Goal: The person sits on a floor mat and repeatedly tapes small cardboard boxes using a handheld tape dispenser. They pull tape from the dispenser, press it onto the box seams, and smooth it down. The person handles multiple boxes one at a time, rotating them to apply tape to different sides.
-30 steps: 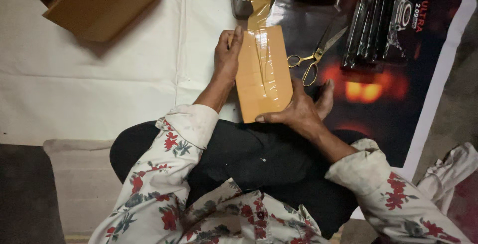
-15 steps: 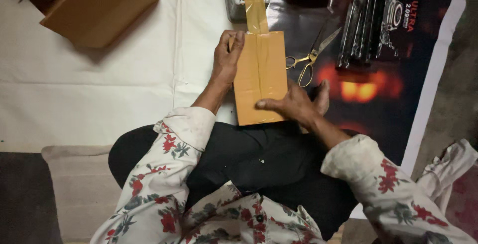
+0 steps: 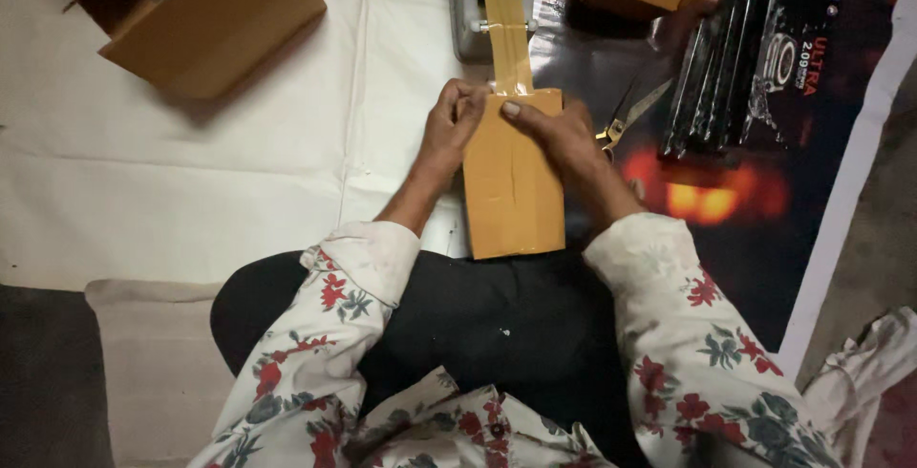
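Your right hand (image 3: 564, 134) moved up from pkg's near end to far edge. Both hands, left hand (image 3: 457, 119) too, press tape strip (image 3: 508, 53) onto brown pkg (image 3: 513, 181), resting near your lap. Seam's taped; strip uncut, scissors (image 3: 626, 119) right.

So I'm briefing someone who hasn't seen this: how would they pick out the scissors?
Start at the dark printed sheet on the right of the floor. Just right of the small brown box under both hands, beside the right hand, lie the scissors: the only metal tool there, with gold handles.

Scissors (image 3: 630, 117) right of parcel (image 3: 513, 191)
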